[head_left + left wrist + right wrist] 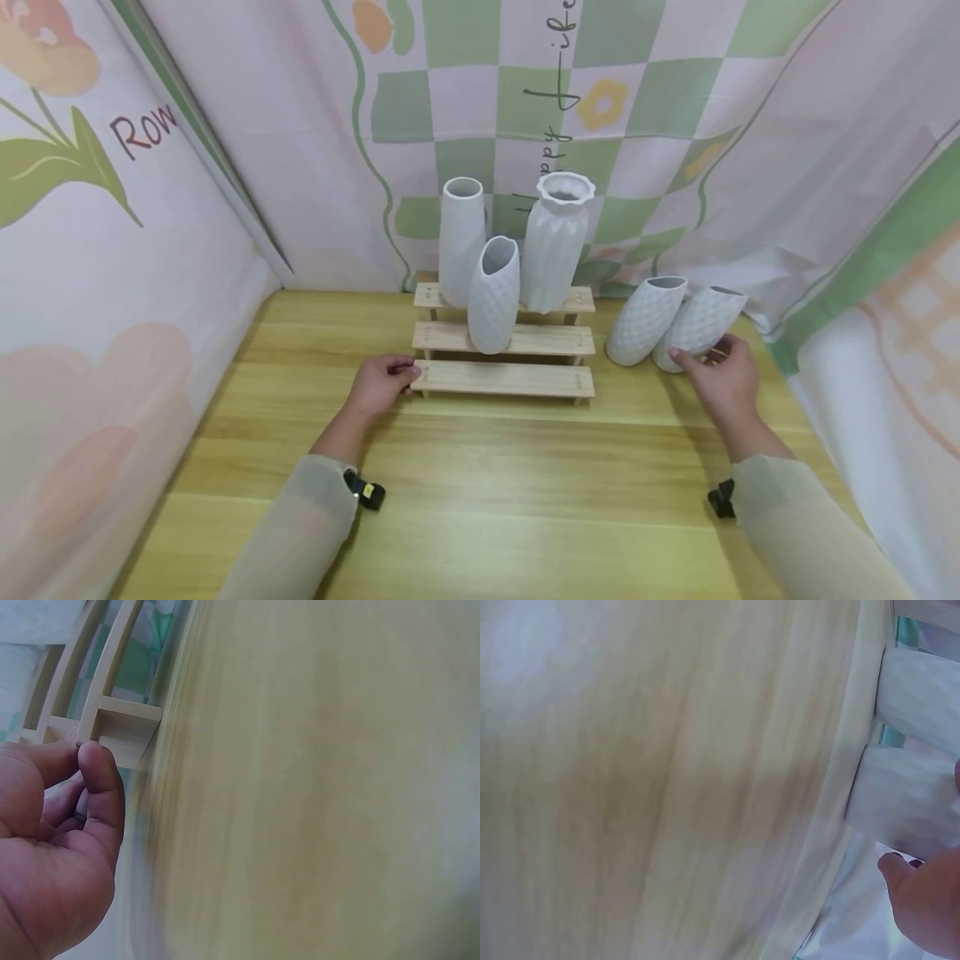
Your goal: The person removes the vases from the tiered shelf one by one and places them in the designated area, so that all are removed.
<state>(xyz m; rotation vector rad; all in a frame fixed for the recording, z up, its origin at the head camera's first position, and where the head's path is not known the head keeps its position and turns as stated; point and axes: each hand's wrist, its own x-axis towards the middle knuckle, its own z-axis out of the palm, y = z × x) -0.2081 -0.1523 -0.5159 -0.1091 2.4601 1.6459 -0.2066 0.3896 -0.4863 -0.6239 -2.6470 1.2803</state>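
My left hand pinches the left end of the lowest step of a three-step wooden stand; thumb and fingertip meet at the step's corner in the left wrist view. My right hand grips the lower part of a white textured vase on the table, thumb in front and fingers at its right side. Close beside it, on the left, is a similar white vase. A slim white vase and a ribbed, ruffle-rimmed vase stand on the top step. A slant-mouthed vase is on the middle step.
The wood-grain table stretches out in front of the stand. Behind it hangs a green-and-white checked cloth, and printed cloths close in the left and right sides. A black wrist camera is strapped at the left sleeve.
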